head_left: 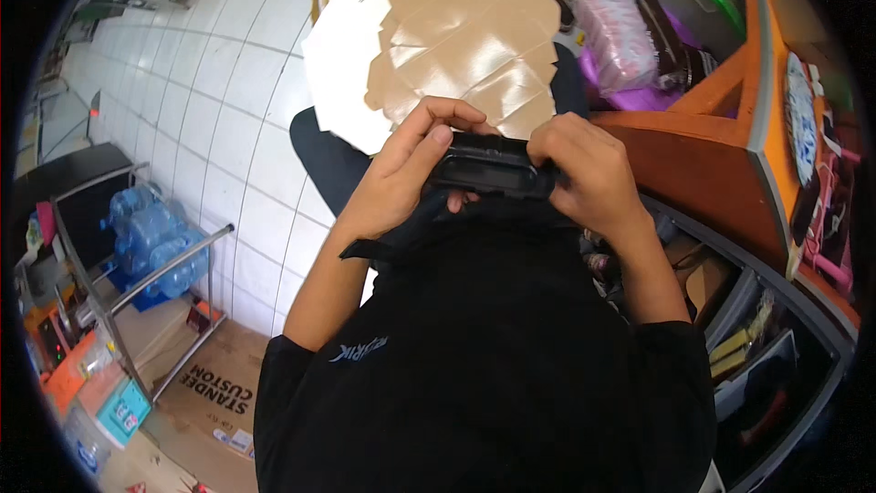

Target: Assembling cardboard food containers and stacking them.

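A black oblong object (488, 169) with a long recess along its face is held between my two hands in front of my body; its exact kind I cannot make out. My left hand (394, 173) grips its left end, with the thumb on the near face and fingers around behind. At the other end, my right hand (591, 169) has its fingers curled over the object. Just beyond lies a glossy brown cardboard sheet (465, 41) with a wavy cut outline and creases. Under it is a larger white sheet (342, 82), over my legs.
Right of me stands an orange-brown wooden cabinet (684, 160), with a plastic-wrapped bundle (620, 50) and a green-lidded clear box (689, 0) beyond it. Blue water bottles (151, 237) sit by a metal frame on the left. A large cardboard box (214, 383) lies on white floor tiles.
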`<action>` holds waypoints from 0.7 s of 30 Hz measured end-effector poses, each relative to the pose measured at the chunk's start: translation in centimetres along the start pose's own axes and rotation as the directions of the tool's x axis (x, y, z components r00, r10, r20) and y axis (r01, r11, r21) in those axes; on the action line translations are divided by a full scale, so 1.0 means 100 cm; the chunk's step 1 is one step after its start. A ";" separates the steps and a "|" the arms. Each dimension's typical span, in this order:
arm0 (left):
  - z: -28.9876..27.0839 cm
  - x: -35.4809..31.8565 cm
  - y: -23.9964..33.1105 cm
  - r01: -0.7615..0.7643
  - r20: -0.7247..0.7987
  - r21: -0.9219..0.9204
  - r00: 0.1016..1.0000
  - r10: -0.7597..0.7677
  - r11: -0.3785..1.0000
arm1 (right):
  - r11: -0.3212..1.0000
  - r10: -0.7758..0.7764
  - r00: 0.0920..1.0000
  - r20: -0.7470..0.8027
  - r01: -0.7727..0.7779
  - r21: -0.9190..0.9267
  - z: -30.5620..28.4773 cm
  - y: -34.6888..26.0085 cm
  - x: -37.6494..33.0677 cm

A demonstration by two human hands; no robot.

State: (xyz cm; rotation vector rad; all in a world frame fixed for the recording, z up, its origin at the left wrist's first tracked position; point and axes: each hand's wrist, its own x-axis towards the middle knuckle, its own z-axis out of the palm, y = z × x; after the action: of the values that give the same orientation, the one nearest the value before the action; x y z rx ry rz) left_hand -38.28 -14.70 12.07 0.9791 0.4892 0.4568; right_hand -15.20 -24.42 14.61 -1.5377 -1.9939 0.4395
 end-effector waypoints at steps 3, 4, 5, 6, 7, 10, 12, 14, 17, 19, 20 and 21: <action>-0.004 0.001 0.009 0.072 -0.098 -0.020 0.992 -0.074 0.997 | 0.991 0.035 0.999 -0.041 -0.029 0.133 0.015 0.009 0.010; -0.006 0.003 0.012 0.074 -0.163 0.000 0.984 -0.073 0.997 | 0.989 0.031 0.999 -0.039 -0.025 0.143 0.015 0.007 0.013; -0.010 0.007 0.014 0.077 -0.222 0.019 0.973 -0.071 0.997 | 0.950 0.107 0.993 -0.056 -0.085 0.301 0.011 -0.001 0.020; -0.014 0.012 0.016 0.031 -0.222 0.022 0.975 -0.026 0.999 | 0.883 0.185 0.981 -0.061 -0.138 0.449 0.009 -0.004 0.024; -0.013 0.014 0.019 0.032 -0.224 0.024 0.974 -0.026 0.999 | 0.882 0.184 0.981 -0.062 -0.137 0.452 0.012 -0.002 0.025; -0.010 0.028 0.027 -0.069 -0.291 0.352 0.940 0.179 0.934 | 0.763 0.310 0.945 -0.102 -0.183 0.620 0.020 0.013 0.030; -0.008 0.032 0.032 -0.109 -0.280 0.365 0.934 0.221 0.925 | 0.767 0.288 0.950 -0.122 -0.153 0.623 0.021 0.015 0.036; -0.006 0.035 0.039 -0.149 -0.272 0.379 0.926 0.264 0.914 | 0.794 0.231 0.955 -0.185 -0.075 0.603 0.019 0.013 0.042; -0.008 0.038 0.047 -0.130 -0.276 0.413 0.925 0.260 0.901 | 0.802 0.228 0.952 -0.202 -0.066 0.593 0.018 0.018 0.048; -0.011 0.038 0.049 -0.105 -0.285 0.378 0.932 0.223 0.920 | 0.780 0.254 0.952 -0.173 -0.096 0.619 0.016 0.019 0.049; -0.013 0.038 0.048 -0.116 -0.279 0.378 0.932 0.233 0.918 | 0.757 0.282 0.949 -0.143 -0.129 0.641 0.014 0.020 0.050; -0.016 0.038 0.046 -0.144 -0.198 0.410 0.950 0.242 0.901 | 0.765 0.276 0.949 -0.150 -0.122 0.633 0.012 0.021 0.050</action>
State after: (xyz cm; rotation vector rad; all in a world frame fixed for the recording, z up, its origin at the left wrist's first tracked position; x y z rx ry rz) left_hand -36.85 -9.25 14.65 1.3753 0.7273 0.6828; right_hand -15.21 -18.91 13.68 -1.2955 -1.3066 0.8595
